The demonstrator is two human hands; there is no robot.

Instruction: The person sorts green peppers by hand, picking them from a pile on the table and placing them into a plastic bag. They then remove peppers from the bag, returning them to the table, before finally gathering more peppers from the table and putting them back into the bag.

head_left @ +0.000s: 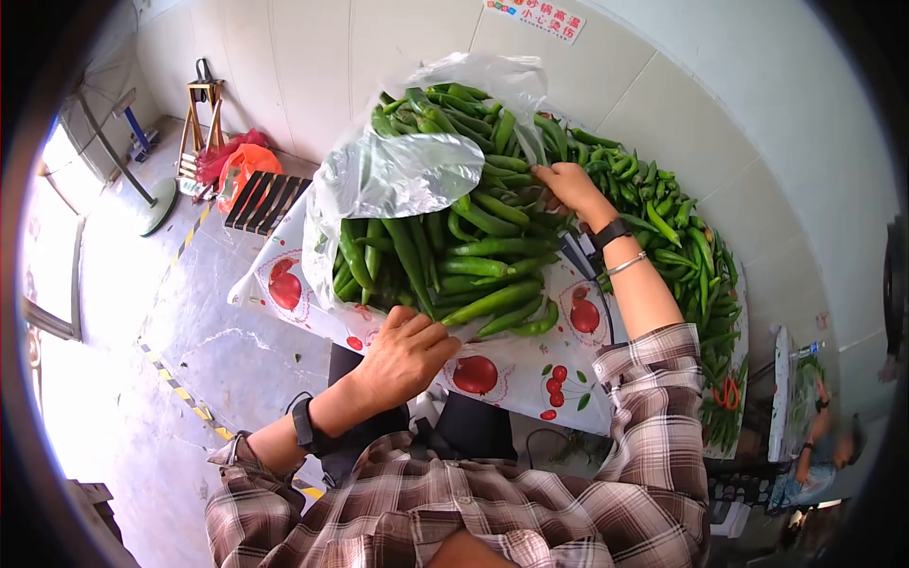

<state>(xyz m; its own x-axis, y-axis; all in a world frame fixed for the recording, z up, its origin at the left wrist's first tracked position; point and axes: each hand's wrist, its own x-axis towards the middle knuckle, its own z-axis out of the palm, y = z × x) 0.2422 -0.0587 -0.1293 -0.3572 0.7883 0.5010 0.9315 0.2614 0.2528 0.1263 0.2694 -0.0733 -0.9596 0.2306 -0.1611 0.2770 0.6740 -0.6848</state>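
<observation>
A large clear plastic bag (402,175) lies open on the table in front of me, filled with long green chili peppers (492,270). Some peppers spill toward the bag's near edge. My left hand (402,360) is closed at this near edge, fingers curled around the plastic, just below the peppers. At the bag's right side, my right hand (571,191) is closed on the plastic rim, with its fingertips partly hidden among peppers. A dark clip-like object (579,254) with a cable lies below my right wrist.
A heap of loose green peppers (663,222) covers the table's right side, with orange-handled scissors (727,393) on it. The fruit-print tablecloth (511,379) shows at the front. Left stand a slatted stool (265,202) and an orange bag (248,168). Another person (819,459) is far right.
</observation>
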